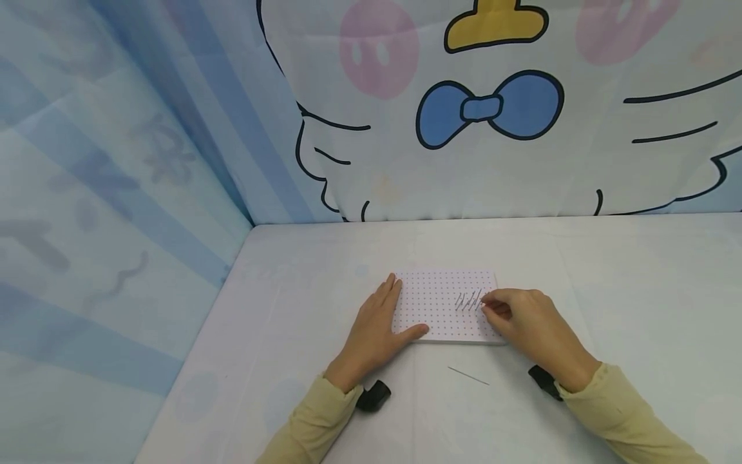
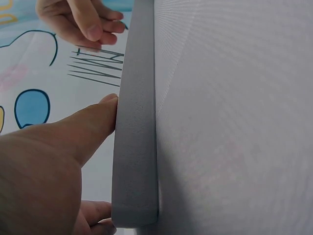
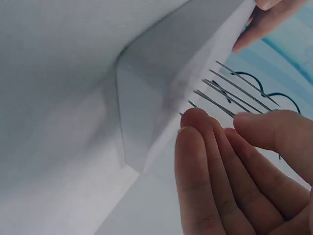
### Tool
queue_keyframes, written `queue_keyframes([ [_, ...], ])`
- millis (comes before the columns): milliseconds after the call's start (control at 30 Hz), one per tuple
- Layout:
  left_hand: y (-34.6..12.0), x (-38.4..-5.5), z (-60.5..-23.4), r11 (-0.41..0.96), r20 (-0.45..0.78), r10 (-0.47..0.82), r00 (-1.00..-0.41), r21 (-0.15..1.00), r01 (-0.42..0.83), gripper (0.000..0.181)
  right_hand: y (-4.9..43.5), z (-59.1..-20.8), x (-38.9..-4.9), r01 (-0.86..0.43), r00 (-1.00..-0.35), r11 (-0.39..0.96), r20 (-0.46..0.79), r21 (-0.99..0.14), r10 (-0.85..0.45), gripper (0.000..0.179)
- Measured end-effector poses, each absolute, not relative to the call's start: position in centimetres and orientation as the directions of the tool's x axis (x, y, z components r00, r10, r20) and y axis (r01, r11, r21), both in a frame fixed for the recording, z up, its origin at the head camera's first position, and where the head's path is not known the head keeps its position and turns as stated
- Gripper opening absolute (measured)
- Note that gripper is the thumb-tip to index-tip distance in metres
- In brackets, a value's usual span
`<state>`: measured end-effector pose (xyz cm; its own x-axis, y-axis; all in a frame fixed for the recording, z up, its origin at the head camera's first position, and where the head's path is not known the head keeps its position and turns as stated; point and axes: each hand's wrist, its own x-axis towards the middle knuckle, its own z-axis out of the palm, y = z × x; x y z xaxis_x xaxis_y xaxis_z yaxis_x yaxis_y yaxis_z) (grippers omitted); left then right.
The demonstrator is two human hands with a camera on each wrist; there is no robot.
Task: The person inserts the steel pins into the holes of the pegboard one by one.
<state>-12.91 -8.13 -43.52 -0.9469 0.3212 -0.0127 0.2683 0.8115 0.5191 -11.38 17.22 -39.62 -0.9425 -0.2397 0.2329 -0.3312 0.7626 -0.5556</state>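
A white board with a grid of small dots lies on the table. Several thin metal pins stand up from its right half, leaning slightly. My left hand rests along the board's left side, fingers straight, its thumb spread over the front edge. At the right end of the pin row, my right hand has thumb and fingertips brought together around a pin, which the fingers mostly hide. Another thin metal pin lies loose on the table in front of the board.
The white-covered table meets a printed cloth backdrop at the back. A pale blue patterned curtain hangs along the left side. Black wrist cameras sit by both sleeves.
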Motion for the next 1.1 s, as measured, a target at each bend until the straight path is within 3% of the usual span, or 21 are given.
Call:
queue_keyframes([
  [167, -8.1, -12.9, -43.4, 0.810, -0.017, 0.321, -0.947, 0.523, 0.265, 0.097, 17.3, -39.0, -10.9, -0.306, -0.952, 0.775, 0.187, -0.554, -0.242, 0.011],
  [533, -8.0, -12.9, -43.5, 0.810, -0.021, 0.315, -0.949, 0.527, 0.257, 0.097, 16.9, -38.5, -9.2, -0.388, -0.922, 0.778, 0.211, -0.495, -0.325, 0.011],
  [1100, -8.0, -13.0, -43.6, 0.819, -0.015, 0.304, -0.952, 0.514, 0.253, 0.096, 16.0, -39.5, -7.4, -0.434, -0.897, 0.788, 0.127, -0.438, -0.423, 0.017],
])
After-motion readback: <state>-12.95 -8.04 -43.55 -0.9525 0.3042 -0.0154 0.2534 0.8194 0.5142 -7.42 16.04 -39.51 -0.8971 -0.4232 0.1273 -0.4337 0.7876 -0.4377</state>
